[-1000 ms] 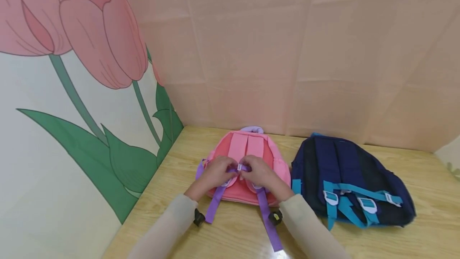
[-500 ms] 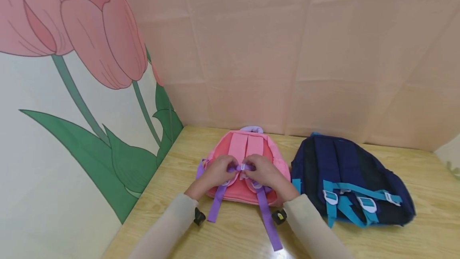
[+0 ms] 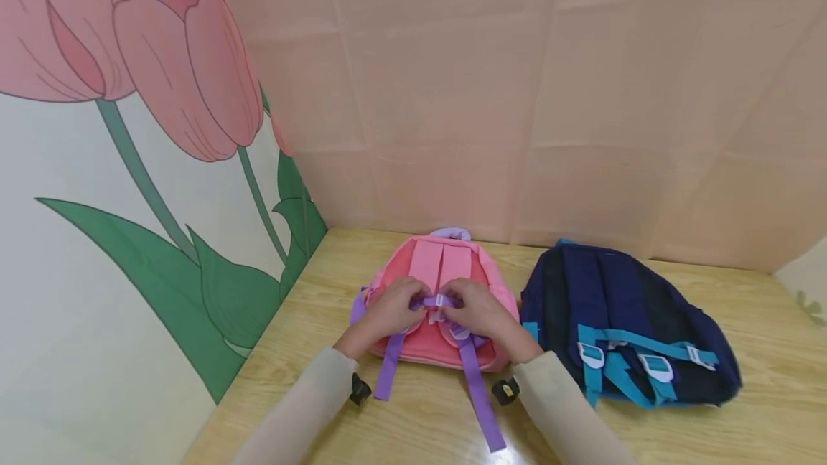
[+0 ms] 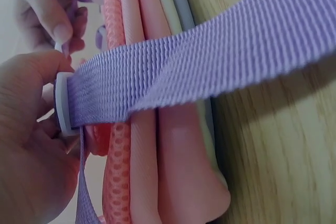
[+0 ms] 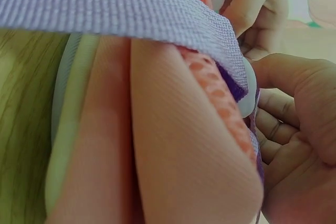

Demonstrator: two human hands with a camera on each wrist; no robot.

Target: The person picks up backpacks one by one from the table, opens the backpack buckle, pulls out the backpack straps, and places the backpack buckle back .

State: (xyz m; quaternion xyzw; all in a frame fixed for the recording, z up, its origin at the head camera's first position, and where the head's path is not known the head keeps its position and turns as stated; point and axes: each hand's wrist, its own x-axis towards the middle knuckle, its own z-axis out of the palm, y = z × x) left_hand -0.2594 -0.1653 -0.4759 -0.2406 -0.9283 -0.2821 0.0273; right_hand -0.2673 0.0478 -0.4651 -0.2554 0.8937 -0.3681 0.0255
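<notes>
A pink backpack [image 3: 423, 350] lies with its shoulder straps facing up. Across them runs a thin purple chest strap [image 3: 428, 301] carrying a small white buckle [image 3: 440, 300]. My left hand [image 3: 390, 307] pinches the strap on the left of this buckle. On its right, my right hand [image 3: 478, 307] pinches the strap close to the buckle. Purple webbing tails [image 3: 477, 393] hang toward me over the table. In the left wrist view, a white adjuster [image 4: 64, 103] with wide purple webbing [image 4: 157, 72] sits beside my left fingers; webbing also crosses the right wrist view.
A dark blue backpack [image 3: 620, 285] with turquoise straps and white buckles lies right next to the pink one. Both are on a wooden table [image 3: 310, 393]. A tulip-patterned wall [image 3: 161, 271] rises at the left and a plain pinkish-brown sheet [image 3: 452, 92] hangs behind.
The white buckle has shifted slightly right along the chest strap, and my right hand has moved a little right with it. My left hand has barely moved.
</notes>
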